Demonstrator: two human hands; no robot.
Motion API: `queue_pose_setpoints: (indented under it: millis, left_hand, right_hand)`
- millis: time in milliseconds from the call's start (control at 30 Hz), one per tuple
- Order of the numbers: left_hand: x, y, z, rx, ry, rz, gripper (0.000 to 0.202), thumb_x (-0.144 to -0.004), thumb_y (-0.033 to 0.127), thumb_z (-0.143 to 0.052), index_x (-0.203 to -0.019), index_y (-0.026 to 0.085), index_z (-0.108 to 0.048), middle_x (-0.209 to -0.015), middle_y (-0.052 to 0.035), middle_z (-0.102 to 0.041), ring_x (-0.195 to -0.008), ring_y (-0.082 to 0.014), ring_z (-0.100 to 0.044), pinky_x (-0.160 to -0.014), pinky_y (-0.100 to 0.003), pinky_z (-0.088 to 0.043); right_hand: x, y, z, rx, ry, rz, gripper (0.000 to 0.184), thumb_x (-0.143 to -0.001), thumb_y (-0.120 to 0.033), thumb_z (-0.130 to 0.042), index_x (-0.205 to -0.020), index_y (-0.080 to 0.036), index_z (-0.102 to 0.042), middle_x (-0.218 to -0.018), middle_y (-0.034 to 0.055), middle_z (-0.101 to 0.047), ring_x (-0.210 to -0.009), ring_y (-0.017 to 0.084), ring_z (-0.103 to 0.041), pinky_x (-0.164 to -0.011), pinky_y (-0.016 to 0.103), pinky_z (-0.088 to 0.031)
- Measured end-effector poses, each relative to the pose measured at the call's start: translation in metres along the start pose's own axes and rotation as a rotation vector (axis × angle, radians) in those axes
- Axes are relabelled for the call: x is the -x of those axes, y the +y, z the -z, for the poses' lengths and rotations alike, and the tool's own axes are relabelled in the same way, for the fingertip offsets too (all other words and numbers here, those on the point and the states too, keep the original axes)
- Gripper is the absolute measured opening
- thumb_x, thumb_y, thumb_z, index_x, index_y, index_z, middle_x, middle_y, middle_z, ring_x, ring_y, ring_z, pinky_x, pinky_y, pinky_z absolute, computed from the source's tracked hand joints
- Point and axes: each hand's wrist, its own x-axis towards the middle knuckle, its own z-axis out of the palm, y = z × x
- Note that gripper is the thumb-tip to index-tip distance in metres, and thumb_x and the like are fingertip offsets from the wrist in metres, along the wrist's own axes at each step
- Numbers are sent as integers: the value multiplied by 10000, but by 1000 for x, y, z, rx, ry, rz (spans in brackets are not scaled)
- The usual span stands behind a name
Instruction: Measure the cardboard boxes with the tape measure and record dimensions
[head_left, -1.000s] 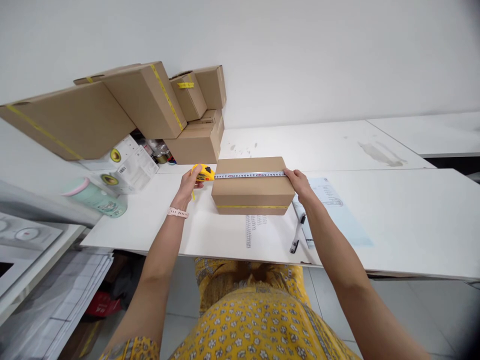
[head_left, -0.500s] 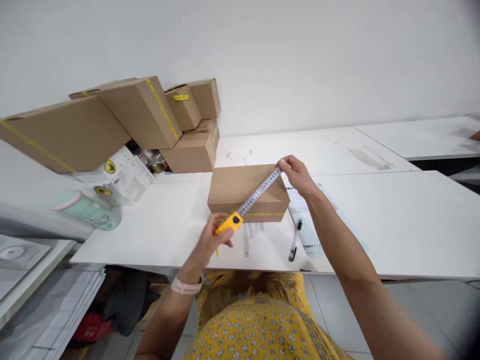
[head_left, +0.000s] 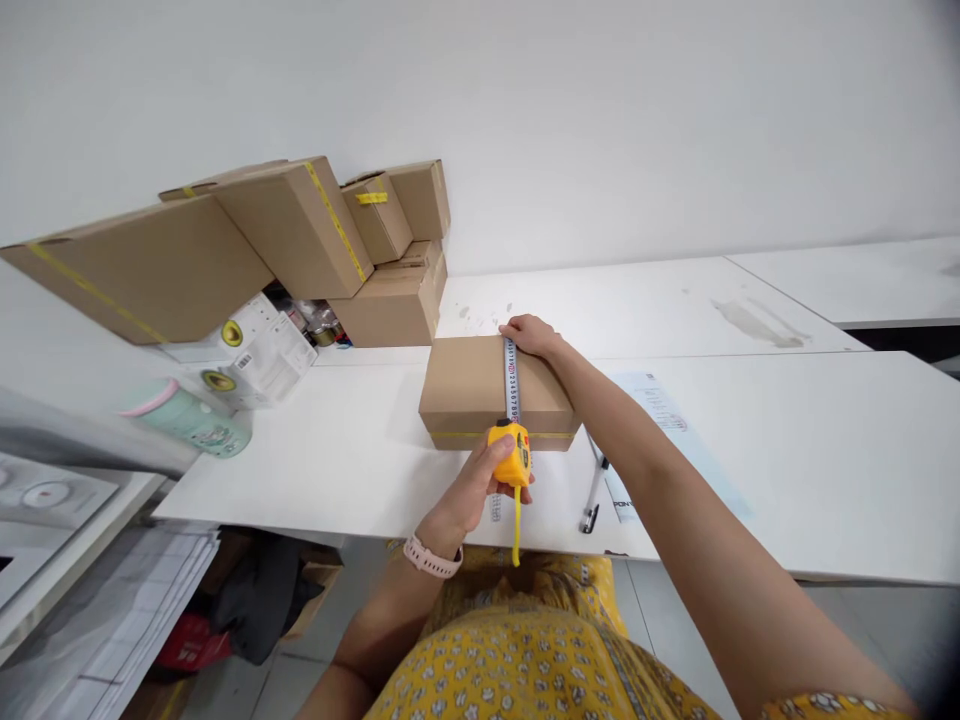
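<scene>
A closed brown cardboard box (head_left: 465,385) lies on the white table in front of me. My left hand (head_left: 487,475) grips the yellow case of a tape measure (head_left: 511,455) at the box's near side, and a yellow strap hangs from it. The silver blade runs away from me across the box top. At the far edge, the fingers of my right hand (head_left: 531,334) are closed on the blade's end, which they hide. A printed sheet lies partly under the box, and a black-and-clear pen (head_left: 594,498) rests to the right of it.
Stacked cardboard boxes (head_left: 390,305) with yellow tape stand at the back left. Beside them are white avocado-printed boxes (head_left: 259,355) and a mint tumbler (head_left: 199,420) with a pink rim. Blue-tinted papers (head_left: 675,430) lie under my right forearm. A wall (head_left: 600,130) borders the table's back.
The tape measure has swung from a diagonal to straight front-to-back across the box. My right hand has moved left along the far edge, and my left hand has shifted right.
</scene>
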Motion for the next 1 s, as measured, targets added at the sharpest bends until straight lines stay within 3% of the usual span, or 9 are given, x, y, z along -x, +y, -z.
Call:
queue_pose_setpoints:
  millis: [200, 400, 500, 633, 733, 800, 900, 1000]
  left_hand:
    - [17, -15, -14, 94, 28, -14, 559, -799, 655, -730, -1128, 217, -617, -970, -72, -661, -787, -211, -676, -563, -297, -577]
    - [17, -13, -18, 109, 40, 7, 560, -759, 640, -764, -1096, 219, -609, -990, -81, -661, -801, -221, -674, -546, -303, -583]
    - [13, -10, -19, 102, 43, 17, 597, -744, 656, -760, -1099, 202, -605, -916, -87, -686, -731, -209, -659, -556, -319, -582]
    - [14, -6, -17, 92, 27, 6, 585, -745, 660, -741, -1071, 189, -625, -887, -98, -695, -675, -211, -659, -540, -333, -564]
    - [24, -3, -1, 57, 91, -121, 596, -715, 626, -778, -1137, 232, -633, -968, -101, -694, -821, -278, -700, -556, -355, -577]
    - [32, -1, 20, 3, 212, -276, 656, -674, 583, -830, -1213, 283, -607, -1042, -83, -699, -865, -286, -712, -633, -381, -599]
    - [39, 0, 62, -77, 487, -486, 692, -637, 535, -869, -1226, 313, -580, -1079, -53, -712, -905, -269, -723, -774, -391, -597]
    - [34, -6, 99, -33, 649, -531, 613, -642, 549, -837, -1144, 289, -599, -1166, -65, -721, -1108, -279, -692, -874, -360, -568]
  right_hand:
    - [8, -2, 4, 136, -77, -37, 266, -784, -425, -784, -674, -259, -607, -664, 2, -625, -688, 194, -536, -680, 325, -397]
    - [81, 6, 18, -98, -105, 12, 396, -897, -689, -588, -1012, -312, -626, -949, 13, -684, -836, 200, -561, -712, 315, -453]
    - [106, 6, 19, -152, -105, -14, 459, -911, -735, -525, -1091, -321, -609, -1019, 15, -684, -882, 198, -563, -721, 308, -470]
    - [78, -11, 15, -172, -71, -7, 451, -877, -714, -611, -1058, -302, -632, -1001, 27, -696, -889, 201, -587, -735, 316, -488]
    - [45, -18, 23, -205, 78, 36, 387, -886, -633, -654, -971, -256, -657, -984, 57, -710, -945, 205, -631, -807, 331, -509]
    - [44, -9, 37, -256, 232, 67, 321, -907, -557, -655, -941, -238, -671, -955, 57, -715, -980, 193, -659, -867, 333, -511]
    - [78, 24, 57, -292, 403, 9, 288, -894, -515, -669, -960, -236, -695, -889, 43, -714, -944, 185, -676, -857, 336, -520]
    - [130, 61, 61, -245, 462, -97, 378, -871, -587, -659, -975, -226, -693, -851, 41, -703, -894, 191, -670, -806, 335, -521]
